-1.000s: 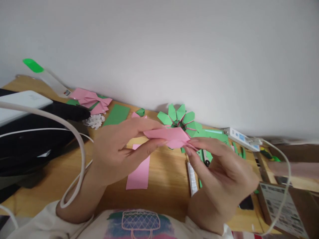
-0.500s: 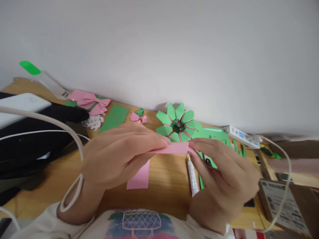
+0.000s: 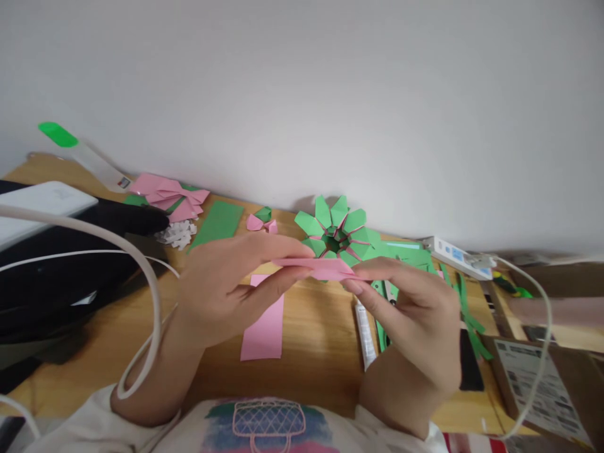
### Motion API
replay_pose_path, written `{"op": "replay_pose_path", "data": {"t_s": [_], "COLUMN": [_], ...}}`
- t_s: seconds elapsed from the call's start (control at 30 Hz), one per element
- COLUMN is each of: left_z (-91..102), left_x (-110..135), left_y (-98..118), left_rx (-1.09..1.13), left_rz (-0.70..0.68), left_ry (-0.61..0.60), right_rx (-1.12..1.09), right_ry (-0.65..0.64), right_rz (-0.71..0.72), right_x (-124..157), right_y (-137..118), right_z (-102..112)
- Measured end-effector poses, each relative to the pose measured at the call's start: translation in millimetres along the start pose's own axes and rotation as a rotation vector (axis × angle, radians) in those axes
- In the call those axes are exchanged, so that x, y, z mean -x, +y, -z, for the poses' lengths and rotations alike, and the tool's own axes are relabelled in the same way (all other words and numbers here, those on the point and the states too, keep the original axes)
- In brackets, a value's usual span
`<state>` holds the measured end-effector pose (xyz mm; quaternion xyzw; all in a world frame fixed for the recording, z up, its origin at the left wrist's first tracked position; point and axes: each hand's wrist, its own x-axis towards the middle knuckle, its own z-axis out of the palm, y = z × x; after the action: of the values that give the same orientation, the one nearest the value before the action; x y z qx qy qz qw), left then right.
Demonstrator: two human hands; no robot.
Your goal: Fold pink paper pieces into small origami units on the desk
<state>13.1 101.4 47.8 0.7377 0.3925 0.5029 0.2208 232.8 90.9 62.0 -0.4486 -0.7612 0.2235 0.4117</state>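
Observation:
Above the table, a folded strip of pink paper (image 3: 330, 269) is stretched between my two hands. My left hand (image 3: 231, 289) pinches its left end between thumb and fingers. At the right end, the thumb and forefinger of my right hand (image 3: 410, 314) grip a corner where the paper is folded over. Below my left hand lies a flat pink paper rectangle (image 3: 263, 333) on the wood. Just behind the held paper stands a green folded-paper flower (image 3: 335, 229) with pink edges, its front partly covered. A white tube (image 3: 365, 336) lies beside my right hand.
Along the wall are a green sheet (image 3: 219, 223), small folded pieces (image 3: 257, 222), pink folded papers (image 3: 170, 195) and white scraps (image 3: 177, 234). A power strip (image 3: 455, 255) and cardboard box (image 3: 542, 390) are right. A white cable (image 3: 146, 264) loops by my left wrist.
The pink strip has tilted and its right corner is now folded at an angle. My left thumb has come into view beneath it, and my right hand has shifted slightly left.

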Motion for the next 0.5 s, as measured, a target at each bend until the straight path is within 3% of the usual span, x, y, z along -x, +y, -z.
{"op": "replay_pose_path", "data": {"t_s": [0.1,0.23,0.4,0.5], "left_z": [-5.8,-12.9,-16.2,-16.0], "left_x": [0.7,-2.9,-7.9,-9.1], "left_y": [-2.4,-5.5,-4.8,-3.3], "left_rx": [0.085,0.315,0.47,0.522], "left_rz": [0.086,0.352,0.536,0.57], "left_ry": [0.046,0.059,0.052,-0.002], "right_rx": [-0.224,-0.311,-0.265,-0.298], "right_ry": [-0.075,-0.156,-0.201,-0.148], "right_rz": [-0.174,-0.297,-0.303,-0.274], "right_x": [-2.6,-2.6,-1.0,-1.5], "right_y": [3.5,7.0,9.0,9.4], "right_z": [-0.9,-1.1,-1.8,-7.9]}}
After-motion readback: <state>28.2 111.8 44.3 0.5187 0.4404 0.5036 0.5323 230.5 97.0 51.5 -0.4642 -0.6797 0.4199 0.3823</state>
